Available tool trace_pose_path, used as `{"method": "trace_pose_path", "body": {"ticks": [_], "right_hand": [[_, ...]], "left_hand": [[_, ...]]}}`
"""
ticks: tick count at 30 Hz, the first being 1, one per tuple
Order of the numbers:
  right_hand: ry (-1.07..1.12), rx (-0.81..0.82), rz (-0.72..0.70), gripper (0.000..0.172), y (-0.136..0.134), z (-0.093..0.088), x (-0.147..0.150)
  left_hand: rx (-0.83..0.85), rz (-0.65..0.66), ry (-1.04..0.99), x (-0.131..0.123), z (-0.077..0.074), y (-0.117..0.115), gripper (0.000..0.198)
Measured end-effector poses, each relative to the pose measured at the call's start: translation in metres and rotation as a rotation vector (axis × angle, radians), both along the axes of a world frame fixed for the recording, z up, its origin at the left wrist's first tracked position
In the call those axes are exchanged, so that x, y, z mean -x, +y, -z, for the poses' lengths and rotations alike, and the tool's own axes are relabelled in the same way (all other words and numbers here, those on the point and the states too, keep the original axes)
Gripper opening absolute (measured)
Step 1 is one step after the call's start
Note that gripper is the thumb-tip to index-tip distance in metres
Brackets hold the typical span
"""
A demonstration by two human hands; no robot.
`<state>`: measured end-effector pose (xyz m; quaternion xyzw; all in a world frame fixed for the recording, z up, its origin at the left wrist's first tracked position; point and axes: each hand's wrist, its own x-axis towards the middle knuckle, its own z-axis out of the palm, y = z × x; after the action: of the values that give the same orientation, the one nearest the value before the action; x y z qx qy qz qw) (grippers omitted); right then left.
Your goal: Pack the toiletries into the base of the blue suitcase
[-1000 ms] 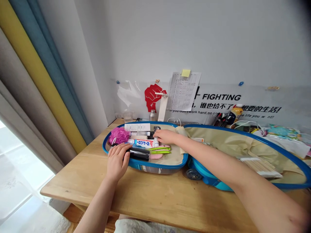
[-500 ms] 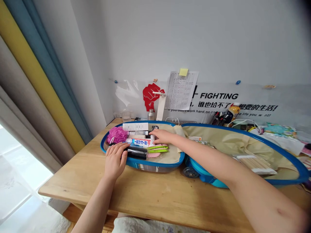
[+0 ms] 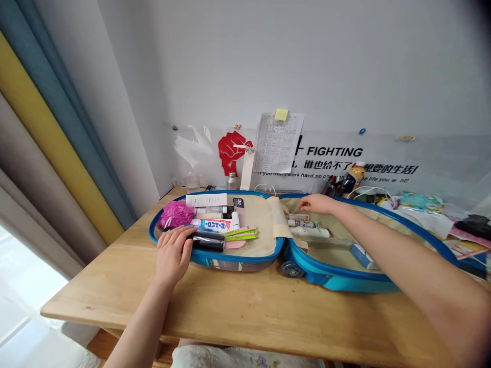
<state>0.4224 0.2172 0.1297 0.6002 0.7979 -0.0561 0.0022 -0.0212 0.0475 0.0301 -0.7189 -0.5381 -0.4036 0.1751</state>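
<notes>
Case (image 3: 274, 214) on table (image 3: 230, 306). In its left half (image 3: 263, 217), pouf (image 3: 177, 213) left of toothpaste (image 3: 213, 225); bottles (image 3: 310, 232) in right half (image 3: 345, 272); lamp (image 3: 247, 171) behind case.

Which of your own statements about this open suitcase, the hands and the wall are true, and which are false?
1. The pink mesh puff lies in the left half of the suitcase. True.
2. The right hand is squeezing the toothpaste tube. False: it is at the right half, apart from the toothpaste tube.
3. The left hand is at the left half's near edge. True.
4. The yellow note is on the lamp. False: it is atop the printed sheet.
5. The fist pictured on the wall is green. False: it is red.
</notes>
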Motion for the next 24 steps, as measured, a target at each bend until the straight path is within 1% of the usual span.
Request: {"method": "trace_pose_path", "body": {"ticks": [2,4,6,8,14,16,20,22,24], "right_hand": [[-0.042,0.075,0.046,0.016,-0.003,0.019,-0.016],[-0.061,0.125,0.089,0.023,-0.003,0.036,-0.026],[-0.058,0.153,0.131,0.03,-0.001,0.047,-0.032],[-0.039,0.174,0.164,0.033,0.003,0.053,-0.036],[0.035,0.231,0.185,0.034,0.009,0.058,-0.04],[0.068,0.219,0.183,0.042,0.008,0.06,-0.04],[0.115,0.201,0.173,0.063,0.006,0.06,-0.04],[0.134,0.201,0.162,0.068,0.005,0.058,-0.039],[0.156,0.215,0.148,0.069,0.003,0.054,-0.038]], "left_hand": [[-0.01,0.002,0.003,0.0,0.0,0.0,0.036],[-0.018,0.001,0.005,0.0,0.0,0.0,0.036],[-0.024,-0.003,0.004,-0.001,-0.001,0.0,0.036],[-0.022,-0.007,0.004,-0.001,0.0,0.0,0.037],[-0.007,-0.006,0.0,-0.001,0.0,0.0,0.037],[-0.005,-0.008,-0.001,-0.001,0.001,0.0,0.037],[0.004,-0.013,-0.003,-0.001,0.001,0.0,0.036],[0.008,-0.012,-0.005,0.0,0.001,0.0,0.036],[0.008,-0.009,-0.005,-0.001,0.001,0.0,0.036]]}}
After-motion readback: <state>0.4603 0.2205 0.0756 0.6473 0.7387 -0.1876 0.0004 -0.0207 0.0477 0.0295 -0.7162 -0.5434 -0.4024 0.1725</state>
